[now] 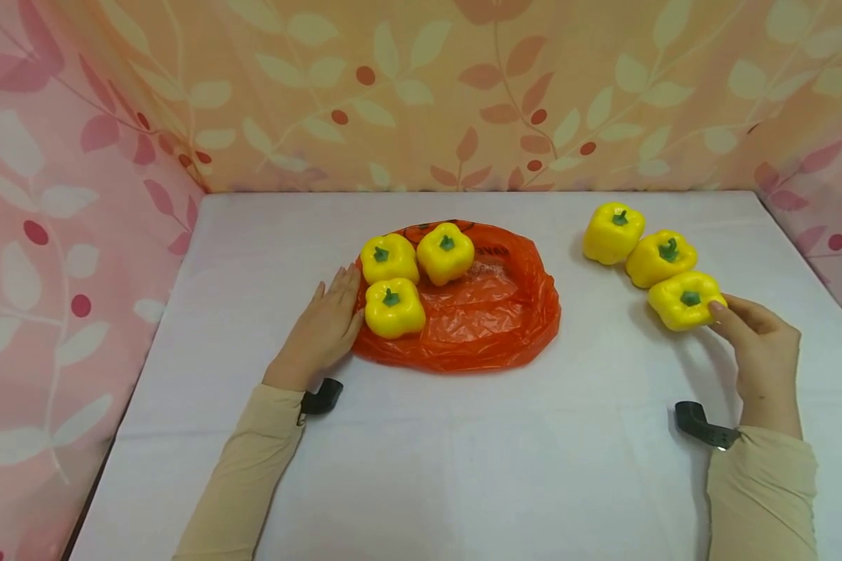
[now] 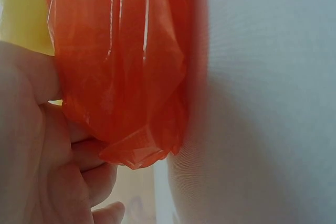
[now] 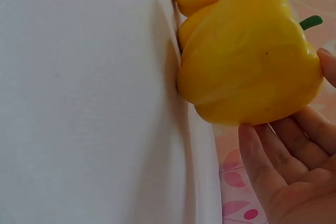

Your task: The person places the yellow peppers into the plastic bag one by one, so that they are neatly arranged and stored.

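Observation:
A red plastic bag (image 1: 477, 327) lies spread on the table, its rim raised around it. Three yellow bell peppers stand at its left and back, the front one (image 1: 395, 308) closest to my left hand. My left hand (image 1: 326, 327) rests against the bag's left side, fingers extended; in the left wrist view the red plastic (image 2: 121, 66) partly hides them. On the right, three more yellow peppers form a slanting row. My right hand (image 1: 765, 335) holds the nearest pepper (image 1: 684, 302) between thumb and fingers. The right wrist view shows that pepper (image 3: 252, 61) large, with the fingertips touching it.
Behind the held pepper are the middle pepper (image 1: 659, 259) and the farthest one (image 1: 613, 232), close together. A white cloth (image 1: 463, 460) covers the table. Patterned fabric (image 1: 421, 93) hangs along the back and both sides. Each wrist wears a black camera mount.

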`<state>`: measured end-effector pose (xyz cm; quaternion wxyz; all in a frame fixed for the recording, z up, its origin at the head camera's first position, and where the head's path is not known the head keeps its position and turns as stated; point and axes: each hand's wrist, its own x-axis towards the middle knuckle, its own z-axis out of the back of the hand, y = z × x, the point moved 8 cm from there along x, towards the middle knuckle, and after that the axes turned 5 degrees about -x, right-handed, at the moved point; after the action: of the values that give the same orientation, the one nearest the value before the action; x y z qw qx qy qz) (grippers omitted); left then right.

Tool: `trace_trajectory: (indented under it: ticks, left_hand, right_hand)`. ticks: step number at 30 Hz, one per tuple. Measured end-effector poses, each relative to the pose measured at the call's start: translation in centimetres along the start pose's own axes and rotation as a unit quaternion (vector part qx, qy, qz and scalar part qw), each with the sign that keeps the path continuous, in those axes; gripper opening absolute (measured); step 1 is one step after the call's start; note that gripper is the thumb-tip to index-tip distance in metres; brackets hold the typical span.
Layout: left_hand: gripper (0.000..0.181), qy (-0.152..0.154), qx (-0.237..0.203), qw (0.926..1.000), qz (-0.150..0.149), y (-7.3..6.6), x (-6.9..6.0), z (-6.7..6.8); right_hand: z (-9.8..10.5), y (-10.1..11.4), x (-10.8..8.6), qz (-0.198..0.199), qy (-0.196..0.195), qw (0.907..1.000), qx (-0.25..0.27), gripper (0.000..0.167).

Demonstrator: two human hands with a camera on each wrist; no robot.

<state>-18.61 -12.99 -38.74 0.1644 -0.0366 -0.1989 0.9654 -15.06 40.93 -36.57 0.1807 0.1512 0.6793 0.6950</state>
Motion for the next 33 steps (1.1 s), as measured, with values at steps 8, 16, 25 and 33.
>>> trace_trajectory:
  ticks: [8, 16, 25, 33]
  left_hand:
    - [0.065, 0.002, -0.001, 1.0, 0.004, 0.0, -0.1, 0.1]
    - [0.065, 0.004, 0.0, 1.0, 0.003, 0.0, 0.0, 0.0]
    - [0.065, 0.001, 0.001, 1.0, -0.001, -0.1, -0.1, 0.1]
    - [0.064, 0.001, 0.002, 1.0, -0.003, -0.2, -0.1, 0.1]
  right_hand:
    - [-1.2, -0.4, 0.2, -0.005, 0.072, 0.9956, 0.059, 0.01]
    - [-2.5, -0.5, -0.2, -0.014, 0.115, 0.9924, 0.041, 0.012]
    - [-2.7, -0.6, -0.2, 0.0, 0.12, 0.9928, 0.0, 0.011]
    - [-2.6, -0.5, -0.4, 0.014, 0.128, 0.9848, -0.117, 0.032]
